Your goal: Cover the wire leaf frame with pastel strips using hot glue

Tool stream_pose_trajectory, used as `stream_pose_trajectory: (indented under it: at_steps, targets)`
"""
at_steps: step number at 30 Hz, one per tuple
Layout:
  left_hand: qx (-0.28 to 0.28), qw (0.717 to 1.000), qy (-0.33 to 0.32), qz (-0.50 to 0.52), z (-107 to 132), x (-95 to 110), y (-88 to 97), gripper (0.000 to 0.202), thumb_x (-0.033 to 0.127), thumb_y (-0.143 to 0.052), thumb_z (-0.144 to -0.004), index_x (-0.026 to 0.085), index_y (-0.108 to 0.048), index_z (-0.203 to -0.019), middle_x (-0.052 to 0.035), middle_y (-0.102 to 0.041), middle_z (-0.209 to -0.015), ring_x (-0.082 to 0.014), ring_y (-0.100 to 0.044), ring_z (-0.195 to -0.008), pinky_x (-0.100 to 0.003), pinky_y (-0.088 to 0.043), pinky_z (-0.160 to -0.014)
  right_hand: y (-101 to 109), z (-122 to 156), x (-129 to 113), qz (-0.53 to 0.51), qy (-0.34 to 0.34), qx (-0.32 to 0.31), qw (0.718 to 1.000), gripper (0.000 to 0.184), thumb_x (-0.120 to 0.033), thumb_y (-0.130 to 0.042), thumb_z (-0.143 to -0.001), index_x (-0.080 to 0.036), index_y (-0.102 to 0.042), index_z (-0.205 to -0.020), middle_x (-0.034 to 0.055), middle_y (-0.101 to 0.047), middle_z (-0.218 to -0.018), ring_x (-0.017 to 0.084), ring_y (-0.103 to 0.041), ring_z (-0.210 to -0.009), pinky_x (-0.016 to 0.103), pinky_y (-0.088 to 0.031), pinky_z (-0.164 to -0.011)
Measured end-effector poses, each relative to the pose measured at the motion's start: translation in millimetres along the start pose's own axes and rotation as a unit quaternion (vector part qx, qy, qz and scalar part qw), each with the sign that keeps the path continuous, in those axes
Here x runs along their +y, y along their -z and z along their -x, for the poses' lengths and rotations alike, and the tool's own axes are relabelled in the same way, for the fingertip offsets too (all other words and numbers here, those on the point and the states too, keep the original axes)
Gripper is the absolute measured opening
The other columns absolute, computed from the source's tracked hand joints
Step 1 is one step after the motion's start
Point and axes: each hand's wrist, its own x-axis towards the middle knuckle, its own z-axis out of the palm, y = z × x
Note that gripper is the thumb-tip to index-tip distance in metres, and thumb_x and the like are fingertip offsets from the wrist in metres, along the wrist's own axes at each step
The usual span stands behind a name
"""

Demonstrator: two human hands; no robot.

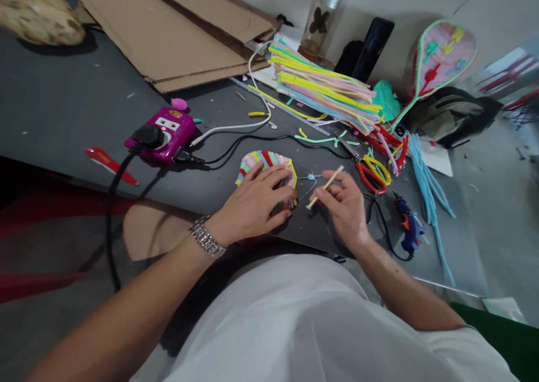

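Note:
My left hand (252, 199) rests over a fan-shaped piece of multicoloured pipe cleaners (265, 162), its fingers gripping the piece against the dark table (84, 101). A thin wire frame (305, 181) with a small blue tuft runs from that piece to the right. My right hand (343, 205) pinches a thin wooden stick (325, 186) between thumb and fingers, close to the wire. Part of the fan lies hidden under my left hand.
Beyond my hands lie a bundle of pastel pipe cleaners (324, 84) and red-and-yellow scissors (373, 174). A blue glue gun (406, 224) sits to the right. A magenta power socket (162, 135) with black and white cables stands left, and cardboard sheets (181, 33) lie behind.

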Motion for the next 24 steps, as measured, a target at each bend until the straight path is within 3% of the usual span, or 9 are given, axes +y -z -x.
stream_pose_trajectory:
  at_steps: [2,3,6,9,12,15,19,24]
  targets:
    - [0.009,1.000,-0.001,-0.004,0,0,-1.9,0.018,0.026,-0.065,-0.091,0.023,-0.067,-0.109,-0.0151,-0.056,-0.146,-0.0362,-0.044,-0.146,-0.063,-0.025,-0.122,9,-2,-10,-0.008,0.012,0.030,0.999,0.057,-0.033,-0.083,-0.079,-0.027,-0.054,-0.128,-0.0090,-0.066,-0.062,0.015,-0.062,-0.055,0.030,-0.053,-0.059]
    - [0.012,1.000,-0.003,-0.007,1,0,-2.7,0.020,0.027,-0.065,-0.092,0.022,-0.067,-0.111,-0.0156,-0.056,-0.145,-0.0363,-0.044,-0.147,-0.063,-0.024,-0.122,13,-1,-16,0.004,0.024,0.041,0.999,0.055,-0.031,-0.083,-0.079,-0.028,-0.056,-0.127,-0.0092,-0.065,-0.061,0.015,-0.061,-0.054,0.029,-0.052,-0.058]
    - [0.018,1.000,-0.008,-0.013,1,0,-4.2,0.026,0.028,-0.064,-0.093,0.023,-0.065,-0.119,-0.0157,-0.057,-0.145,-0.0361,-0.043,-0.147,-0.062,-0.026,-0.122,26,3,-33,0.022,0.004,0.000,1.000,0.016,-0.033,-0.073,-0.088,-0.023,-0.070,-0.100,-0.0009,-0.073,-0.070,0.014,-0.062,-0.054,0.029,-0.050,-0.054]
    - [0.027,1.000,-0.009,-0.010,1,2,-4.7,0.030,0.028,-0.063,-0.094,0.023,-0.063,-0.123,-0.0146,-0.057,-0.146,-0.0351,-0.042,-0.148,-0.061,-0.025,-0.122,30,10,-38,-0.021,-0.041,-0.051,0.998,0.015,-0.035,-0.073,-0.088,-0.022,-0.065,-0.089,0.0035,-0.079,-0.080,0.014,-0.066,-0.055,0.028,-0.051,-0.053]
    - [0.043,0.999,0.004,-0.008,7,7,-5.9,0.031,0.029,-0.063,-0.094,0.022,-0.062,-0.124,-0.0145,-0.057,-0.146,-0.0347,-0.043,-0.148,-0.061,-0.025,-0.123,24,15,-30,-0.042,-0.048,-0.058,0.996,0.026,-0.041,-0.079,-0.084,-0.023,-0.060,-0.087,0.0007,-0.077,-0.070,0.014,-0.063,-0.048,0.027,-0.050,-0.049]
    - [0.064,0.998,0.021,-0.019,16,12,-8.1,0.030,0.025,-0.060,-0.096,0.021,-0.062,-0.126,-0.0139,-0.058,-0.146,-0.0327,-0.047,-0.145,-0.060,-0.026,-0.124,19,13,-13,0.003,-0.017,-0.060,0.998,0.029,-0.049,-0.071,-0.091,-0.021,-0.067,-0.088,-0.0023,-0.069,-0.060,0.011,-0.055,-0.044,0.024,-0.044,-0.046]
    - [0.050,0.998,0.036,-0.032,23,14,-9.7,0.030,0.022,-0.054,-0.099,0.021,-0.061,-0.129,-0.0134,-0.058,-0.149,-0.0313,-0.046,-0.147,-0.059,-0.030,-0.124,20,3,7,0.123,0.045,-0.079,0.988,0.038,-0.053,-0.069,-0.092,-0.019,-0.072,-0.077,0.0014,-0.069,-0.069,0.013,-0.060,-0.060,0.026,-0.048,-0.057]
    - [0.023,0.998,0.038,-0.047,17,15,-9.2,0.031,0.020,-0.055,-0.100,0.020,-0.062,-0.130,-0.0156,-0.056,-0.151,-0.0315,-0.048,-0.145,-0.055,-0.037,-0.121,16,-5,8,0.086,0.025,-0.067,0.994,0.041,-0.058,-0.062,-0.095,-0.019,-0.072,-0.086,0.0037,-0.071,-0.079,0.012,-0.060,-0.059,0.026,-0.049,-0.056]
